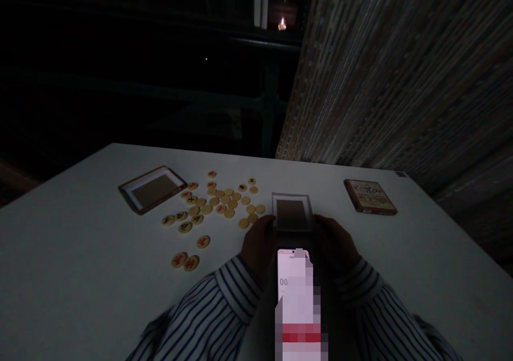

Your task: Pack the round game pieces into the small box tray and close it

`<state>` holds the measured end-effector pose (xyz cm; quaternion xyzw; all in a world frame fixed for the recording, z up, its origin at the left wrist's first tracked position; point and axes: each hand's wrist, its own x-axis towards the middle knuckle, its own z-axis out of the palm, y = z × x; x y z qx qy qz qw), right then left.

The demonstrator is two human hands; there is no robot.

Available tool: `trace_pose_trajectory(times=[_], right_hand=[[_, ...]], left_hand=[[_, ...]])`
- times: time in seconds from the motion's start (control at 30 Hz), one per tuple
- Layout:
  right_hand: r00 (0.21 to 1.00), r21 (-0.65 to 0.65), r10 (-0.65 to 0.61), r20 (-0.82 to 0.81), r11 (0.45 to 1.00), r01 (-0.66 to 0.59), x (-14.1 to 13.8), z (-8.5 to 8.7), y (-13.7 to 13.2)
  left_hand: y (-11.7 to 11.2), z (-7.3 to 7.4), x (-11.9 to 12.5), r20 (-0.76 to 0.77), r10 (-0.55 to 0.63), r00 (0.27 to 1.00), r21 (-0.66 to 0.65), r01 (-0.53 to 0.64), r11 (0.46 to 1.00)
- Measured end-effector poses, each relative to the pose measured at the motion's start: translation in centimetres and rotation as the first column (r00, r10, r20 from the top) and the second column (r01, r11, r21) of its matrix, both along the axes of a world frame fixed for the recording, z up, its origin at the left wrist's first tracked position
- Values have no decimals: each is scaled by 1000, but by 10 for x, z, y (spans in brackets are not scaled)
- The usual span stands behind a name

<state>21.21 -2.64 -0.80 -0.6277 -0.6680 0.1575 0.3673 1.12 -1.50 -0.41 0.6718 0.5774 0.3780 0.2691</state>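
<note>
My left hand (258, 245) and my right hand (337, 242) grip the near corners of a small open box (290, 215) from either side. Its walls are white and its bottom is brown; nothing lies inside. Fingers on both hands are partly hidden in the dark. Left of the box, round xiangqi pieces (225, 199) lie scattered on the white table, some face up with red or black characters, others showing plain wood. Just below my hands a lit phone (294, 267) points its screen at me, partly pixelated.
A second open box part (158, 187) with a brown rim lies at the left. At the right is a closed flat box (371, 196) with a printed cover. The white table (100, 275) ends at a dark back edge, and a string curtain (360, 77) hangs behind.
</note>
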Motion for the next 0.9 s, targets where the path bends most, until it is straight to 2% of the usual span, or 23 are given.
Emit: trace_pose_trajectory(times=[0.2, 0.53, 0.73, 0.9], right_hand=[[999, 5, 22, 44, 1000, -22, 3, -1, 0], [999, -25, 12, 32, 1000, -11, 2, 2, -3], [1000, -6, -14, 18, 1000, 14, 0, 5, -4], [1000, -13, -24, 18, 1000, 25, -1, 7, -5]], left_hand=[[-2, -1, -1, 24, -2, 1000, -19, 3, 1000], [-5, 1, 0, 153, -63, 986, -87, 77, 993], [-4, 5, -2, 72, -56, 996, -132, 65, 989], [-6, 4, -2, 89, -81, 993, -109, 90, 990]])
